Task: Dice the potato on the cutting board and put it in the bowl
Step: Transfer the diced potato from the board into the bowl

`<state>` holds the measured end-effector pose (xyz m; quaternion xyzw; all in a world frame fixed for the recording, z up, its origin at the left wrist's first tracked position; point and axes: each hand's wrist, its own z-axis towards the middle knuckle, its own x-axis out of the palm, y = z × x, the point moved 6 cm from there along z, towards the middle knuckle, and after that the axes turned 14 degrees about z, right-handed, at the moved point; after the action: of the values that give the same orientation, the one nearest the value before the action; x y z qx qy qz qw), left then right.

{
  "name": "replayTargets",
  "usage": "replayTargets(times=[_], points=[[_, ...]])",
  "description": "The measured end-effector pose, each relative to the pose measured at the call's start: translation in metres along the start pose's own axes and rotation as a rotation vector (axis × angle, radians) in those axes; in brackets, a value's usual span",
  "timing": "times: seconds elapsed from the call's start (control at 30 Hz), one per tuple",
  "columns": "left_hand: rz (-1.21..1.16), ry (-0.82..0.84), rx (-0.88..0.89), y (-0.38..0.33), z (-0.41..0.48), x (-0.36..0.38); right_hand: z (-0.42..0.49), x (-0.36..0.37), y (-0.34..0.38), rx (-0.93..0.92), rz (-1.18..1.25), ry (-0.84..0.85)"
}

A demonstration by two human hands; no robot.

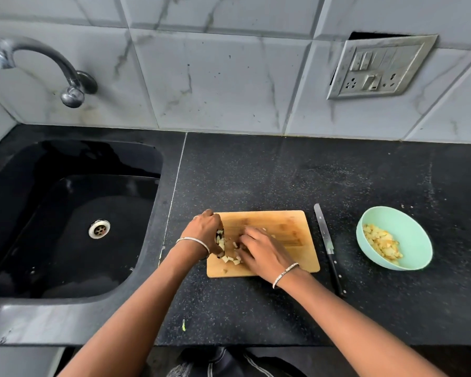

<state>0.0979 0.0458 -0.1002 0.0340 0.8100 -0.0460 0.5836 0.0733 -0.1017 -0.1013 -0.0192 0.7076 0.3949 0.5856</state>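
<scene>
A wooden cutting board [283,224] lies on the black counter. Small pale potato cubes [233,259] sit in a heap at its left end. My left hand [204,229] stands on its edge at the board's left side, cupped, with fingers curled round some of the cubes. My right hand [261,251] lies flat over the heap, its fingers reaching toward the left palm and touching the cubes. A mint green bowl [419,235] at the right holds diced potato [382,243]. The knife [327,243] lies on the counter just right of the board, in nobody's grip.
A black sink [65,213] with a metal drain fills the left side, a tap [38,58] on the wall above it. A switch and socket plate [378,66] is on the tiled wall. A small green scrap [183,326] lies near the counter's front edge.
</scene>
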Motion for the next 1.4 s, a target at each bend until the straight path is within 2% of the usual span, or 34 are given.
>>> replayTargets(times=[0.1,0.4,0.6,0.83,0.93,1.17,1.4], points=[[0.049,0.001,0.017,-0.001,0.003,0.000,-0.002,-0.008,-0.010,0.038,0.029,0.019],[0.149,-0.021,0.076,-0.012,0.003,0.001,-0.011,-0.053,-0.038,0.241,0.154,-0.149],[0.149,-0.028,0.063,-0.014,0.000,0.003,-0.025,-0.040,-0.056,0.498,0.063,0.106],[0.154,-0.074,0.048,-0.021,-0.004,0.003,-0.016,-0.022,-0.040,0.491,0.065,0.140],[0.081,-0.064,0.001,-0.019,-0.005,0.000,-0.012,-0.020,-0.034,0.475,0.124,0.134],[-0.319,-0.049,-0.165,-0.006,-0.006,0.002,-0.012,-0.020,-0.036,0.449,0.235,-0.005],[-0.561,-0.019,-0.002,-0.032,-0.003,-0.005,-0.014,-0.027,-0.034,0.427,0.329,-0.092]])
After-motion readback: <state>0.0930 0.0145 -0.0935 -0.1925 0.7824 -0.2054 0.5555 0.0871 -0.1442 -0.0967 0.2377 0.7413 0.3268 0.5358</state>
